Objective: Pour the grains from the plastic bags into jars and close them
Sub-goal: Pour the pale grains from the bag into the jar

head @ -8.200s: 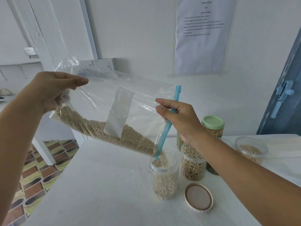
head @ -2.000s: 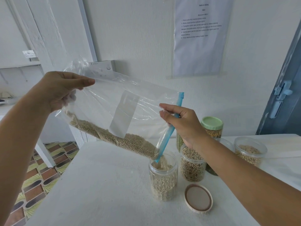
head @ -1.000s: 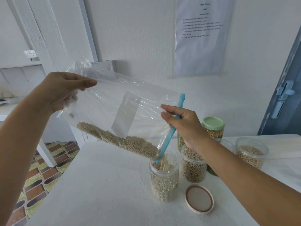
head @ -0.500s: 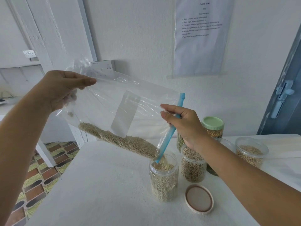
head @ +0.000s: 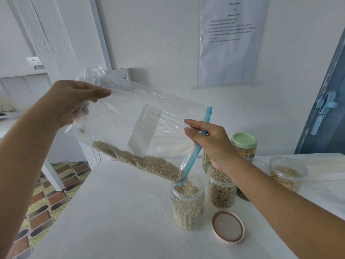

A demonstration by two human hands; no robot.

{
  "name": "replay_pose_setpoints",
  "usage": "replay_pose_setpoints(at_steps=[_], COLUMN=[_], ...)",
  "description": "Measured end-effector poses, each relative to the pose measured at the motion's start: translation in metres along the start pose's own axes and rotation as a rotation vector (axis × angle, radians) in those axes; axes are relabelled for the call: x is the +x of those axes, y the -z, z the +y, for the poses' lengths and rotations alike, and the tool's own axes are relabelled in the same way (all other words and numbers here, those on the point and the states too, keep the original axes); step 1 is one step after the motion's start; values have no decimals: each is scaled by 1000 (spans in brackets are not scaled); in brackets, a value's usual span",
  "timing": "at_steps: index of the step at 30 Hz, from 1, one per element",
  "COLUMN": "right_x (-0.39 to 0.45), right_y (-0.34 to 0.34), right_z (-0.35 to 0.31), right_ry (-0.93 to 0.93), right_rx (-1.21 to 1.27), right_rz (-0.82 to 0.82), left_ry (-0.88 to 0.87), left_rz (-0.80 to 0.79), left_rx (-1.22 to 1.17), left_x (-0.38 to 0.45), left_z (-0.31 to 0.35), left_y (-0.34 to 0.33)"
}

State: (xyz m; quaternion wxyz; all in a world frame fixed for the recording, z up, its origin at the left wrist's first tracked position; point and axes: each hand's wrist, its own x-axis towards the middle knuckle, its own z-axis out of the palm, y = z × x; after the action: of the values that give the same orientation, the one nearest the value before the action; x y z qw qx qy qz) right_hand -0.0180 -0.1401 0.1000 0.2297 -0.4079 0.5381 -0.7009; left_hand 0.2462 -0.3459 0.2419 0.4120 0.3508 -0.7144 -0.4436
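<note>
While the left hand (head: 69, 101) pinches the plastic bag (head: 134, 124) high by its bottom corner, the right hand (head: 209, 141) pinches its blue zip, long axis sloping down rightward, mouth in the open jar (head: 187, 202) below.

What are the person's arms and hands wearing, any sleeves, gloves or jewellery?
Nothing shows. The left hand and right hand are bare, with no gloves, rings or watch visible. Both forearms are bare up to the frame edge, so no sleeves are in view.

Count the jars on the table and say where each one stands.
4 clear: open jar under the bag's mouth, second jar right of it, green-lidded jar behind, jar far right. The right arm partly hides two more, perhaps.
</note>
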Motion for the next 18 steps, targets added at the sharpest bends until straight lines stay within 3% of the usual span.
replay_pose_setpoints(at_steps=[18], right_x=[-1], right_y=[0], right_z=[-4], right_ry=[14], right_rx=[-3], right_rz=[11], left_ry=[-32], left_rz=[-7], left_rx=[11], left_x=[8], left_z=[-2], left_y=[4])
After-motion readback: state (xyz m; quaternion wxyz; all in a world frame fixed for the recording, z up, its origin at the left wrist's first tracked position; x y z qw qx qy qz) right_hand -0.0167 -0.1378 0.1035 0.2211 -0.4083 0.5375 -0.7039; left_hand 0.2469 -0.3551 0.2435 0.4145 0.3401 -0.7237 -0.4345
